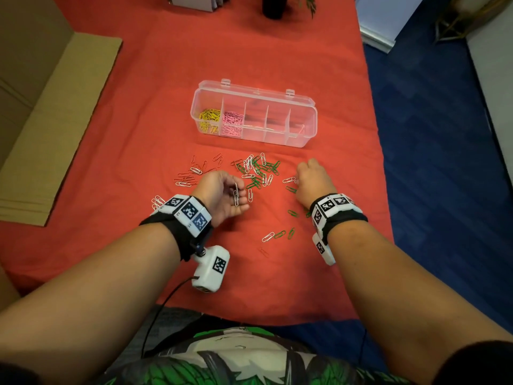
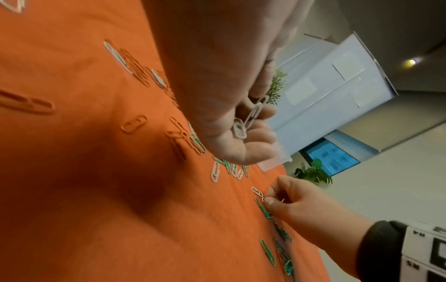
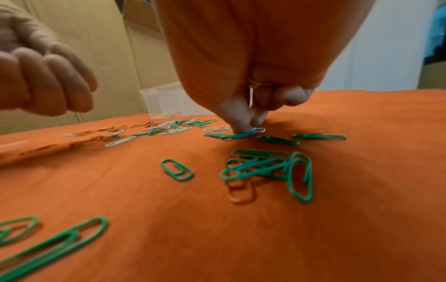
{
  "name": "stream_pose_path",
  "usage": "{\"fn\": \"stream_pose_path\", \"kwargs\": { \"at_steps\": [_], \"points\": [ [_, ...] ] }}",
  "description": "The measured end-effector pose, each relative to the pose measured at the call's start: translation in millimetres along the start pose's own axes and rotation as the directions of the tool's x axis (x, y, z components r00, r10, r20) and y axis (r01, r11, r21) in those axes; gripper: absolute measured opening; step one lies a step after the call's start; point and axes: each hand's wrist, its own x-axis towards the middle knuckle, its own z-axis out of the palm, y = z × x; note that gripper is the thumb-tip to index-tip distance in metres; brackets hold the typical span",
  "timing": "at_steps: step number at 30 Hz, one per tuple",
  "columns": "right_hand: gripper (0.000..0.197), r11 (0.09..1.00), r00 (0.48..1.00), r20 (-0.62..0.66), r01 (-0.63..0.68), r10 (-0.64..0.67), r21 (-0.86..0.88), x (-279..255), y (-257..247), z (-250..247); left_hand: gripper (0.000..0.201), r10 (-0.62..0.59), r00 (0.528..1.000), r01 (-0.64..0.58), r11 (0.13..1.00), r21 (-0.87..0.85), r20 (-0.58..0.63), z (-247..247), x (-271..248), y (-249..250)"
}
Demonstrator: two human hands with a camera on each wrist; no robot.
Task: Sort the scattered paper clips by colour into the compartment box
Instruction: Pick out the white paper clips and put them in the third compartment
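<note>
Red-clothed bench (image 1: 138,129): L hand (image 1: 222,194) cups white clips (image 1: 236,196) near compartment box (image 1: 311,129); R hand (image 1: 315,180) pinches a white clip (image 3: 256,130).

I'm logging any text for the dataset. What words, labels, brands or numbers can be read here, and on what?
No readable words or numbers.
The wrist bands and wrist cameras carry only black-and-white square code patterns, no letters.
The clear compartment box shows no label.
Papers on the grey wall board: too blurred to read.
</note>
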Motion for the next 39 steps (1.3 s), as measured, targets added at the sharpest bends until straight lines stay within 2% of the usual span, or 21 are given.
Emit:
{"fn": "stream_pose_path", "kwargs": {
  "at_steps": [3,5,7,8,10,12,14,19,21,22,23,24,25,26,27,28,31,33,35,37,39],
  "points": [
    [0.023,1.000,1.000,0.003,0.002,-0.001,-0.018,-1,1,0,0.028,0.026,0.994,-0.009,0.987,0.161,-0.107,8,11,-3],
    [0.022,1.000,1.000,-0.014,-0.007,0.007,-0.024,-4,3,0,0.026,0.127,0.984,-0.064,0.905,0.420,-0.124,11,20,-7],
    [0.021,0.999,0.999,-0.034,-0.009,0.008,-0.051,-7,3,2,0.022,0.302,0.945,-0.096,0.625,0.774,-0.127,11,27,-13],
    [0.020,0.998,0.999,-0.033,-0.009,0.007,-0.063,-8,3,3,0.020,0.402,0.907,-0.081,0.466,0.881,-0.129,11,28,-17],
    [0.021,0.997,1.000,-0.022,-0.017,0.015,-0.075,-10,1,5,0.026,0.547,0.835,-0.083,0.228,0.970,-0.057,11,31,-24],
    [0.023,0.998,1.000,-0.008,-0.031,0.030,-0.059,-9,-1,5,0.031,0.591,0.806,-0.091,0.090,0.992,0.020,12,34,-30],
    [0.022,1.000,1.000,0.011,-0.007,0.007,-0.015,-6,-2,3,0.030,0.588,0.807,-0.103,0.047,0.994,0.056,11,39,-33],
    [0.024,0.990,0.990,0.016,0.139,-0.140,0.036,1,-8,0,0.024,0.540,0.833,-0.134,-0.004,0.991,0.115,13,43,-37],
    [0.024,0.987,0.987,0.023,0.160,-0.159,-0.022,0,-9,1,0.026,0.543,0.831,-0.171,0.045,0.984,0.120,11,41,-37],
    [0.023,0.986,0.987,0.023,0.160,-0.159,-0.046,-1,-9,1,0.026,0.526,0.844,-0.192,0.119,0.974,0.102,13,36,-35],
    [0.022,0.986,0.988,0.016,0.157,-0.157,-0.061,-2,-9,2,0.024,0.479,0.875,-0.206,0.247,0.947,0.066,13,32,-34],
    [0.021,0.986,0.989,0.007,0.150,-0.150,-0.069,-3,-9,3,0.020,0.394,0.919,-0.215,0.450,0.867,0.024,13,28,-32],
    [0.020,0.987,0.990,-0.002,0.140,-0.141,-0.075,-4,-9,5,0.013,0.287,0.958,-0.206,0.685,0.699,0.000,15,22,-30],
    [0.020,0.989,0.992,-0.007,0.127,-0.128,-0.079,-4,-9,6,0.007,0.189,0.982,-0.162,0.860,0.483,-0.006,16,15,-30],
    [0.020,0.990,0.993,-0.007,0.117,-0.118,-0.081,-5,-9,6,0.005,0.121,0.993,-0.121,0.954,0.275,0.016,15,10,-30],
    [0.021,0.991,0.994,-0.002,0.109,-0.109,-0.075,-5,-10,6,0.010,0.076,0.996,-0.083,0.988,0.133,0.054,13,6,-29],
    [0.020,0.995,0.995,0.024,0.099,-0.100,0.018,-4,-13,3,0.027,0.022,0.991,-0.024,1.000,0.016,0.136,8,0,-31],
    [0.016,0.981,0.998,0.007,0.055,-0.058,0.186,-3,-13,-2,0.028,-0.008,0.996,-0.003,0.992,0.124,0.088,12,0,-35],
    [0.013,0.906,1.000,-0.009,-0.020,0.027,0.423,-5,-12,-8,0.033,0.041,0.999,-0.043,0.933,0.356,0.015,18,5,-44],
    [0.018,0.799,0.998,0.020,-0.061,0.061,0.599,-8,-11,-13,0.036,0.182,0.983,-0.164,0.755,0.635,0.038,19,12,-57],
    [0.024,0.684,0.993,0.085,-0.121,0.086,0.719,-14,-11,-18,0.024,0.293,0.945,-0.257,0.401,0.879,0.143,17,15,-67]
  ]
}}
